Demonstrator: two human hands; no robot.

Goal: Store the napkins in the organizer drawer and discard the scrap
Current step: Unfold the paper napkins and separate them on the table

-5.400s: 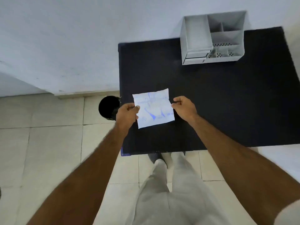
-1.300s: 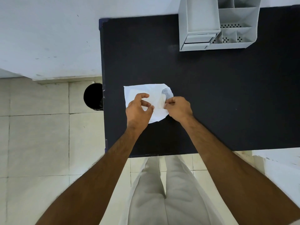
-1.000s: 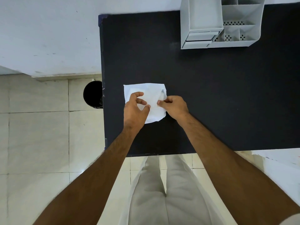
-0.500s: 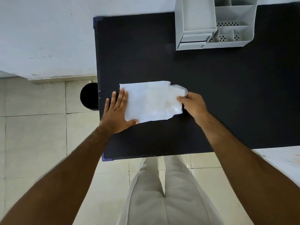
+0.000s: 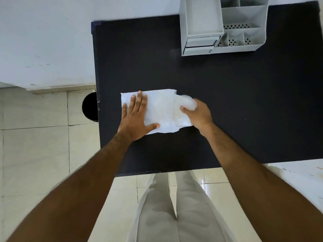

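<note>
A white napkin pack wrapper (image 5: 160, 110) lies flat on the black table (image 5: 227, 102), near its left side. My left hand (image 5: 136, 117) presses flat on the wrapper's left part, fingers spread. My right hand (image 5: 197, 114) grips a wad of white napkins (image 5: 187, 103) that sticks out of the wrapper's right end. The grey organizer (image 5: 223, 25) stands at the table's far edge, with two small shut drawers (image 5: 200, 43) at its front left.
A black round bin (image 5: 90, 106) stands on the tiled floor just left of the table, partly hidden by its edge. A white wall runs along the far left. A white surface (image 5: 300, 179) adjoins the table at the lower right.
The wrapper has been spread out wider. My left hand moved from its edge to lie flat on it, and my right hand has drawn the napkins out to the right.
</note>
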